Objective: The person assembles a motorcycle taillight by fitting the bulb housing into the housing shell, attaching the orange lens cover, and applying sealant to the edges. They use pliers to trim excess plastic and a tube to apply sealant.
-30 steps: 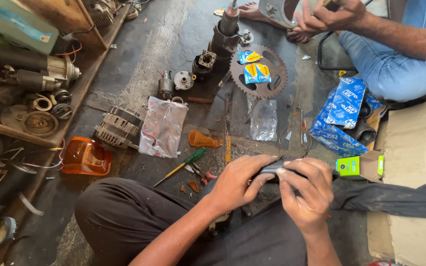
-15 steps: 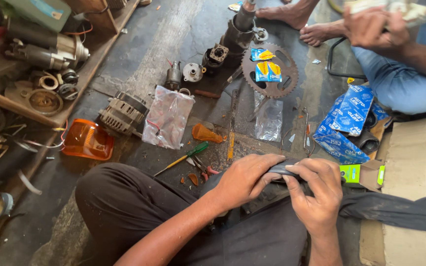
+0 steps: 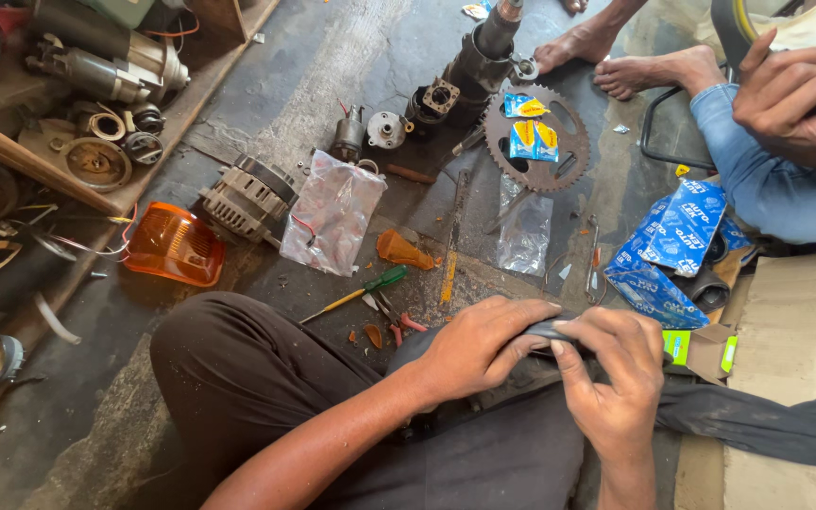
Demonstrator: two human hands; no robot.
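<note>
left hand: ours, w/ palm down over the black rubber tube; fingers curled shut on it, thumb under. A sec ago this hand sat a bit further left of the green-handled screwdriver; now it's right of & below it, closer to our lap.
right hand: grip closed on the same tube from the other side, fingertips meeting the left's. Hands have stayed locked together through the last sec, only the pinch pt crept along the rubber.
tube: lies across our thigh, well right of the screwdriver, tail trailing off to the right as a flat black band over the cardboard.
what changed: mostly our head – view swung, so the sprocket & blue boxes slid in frame; nothing near the screwdriver itself moved.
meaning: we judge we're still feeling/working along the rubber, no tool picked up yet.
near screwdriver: red-handled pliers just right & below; clear plastic bag above; orange lens well left; alternator above-left.
other person: hand far upper right, holding smth we can't make out; bare feet near the sprocket.
floor: bare concrete, oily.
</note>
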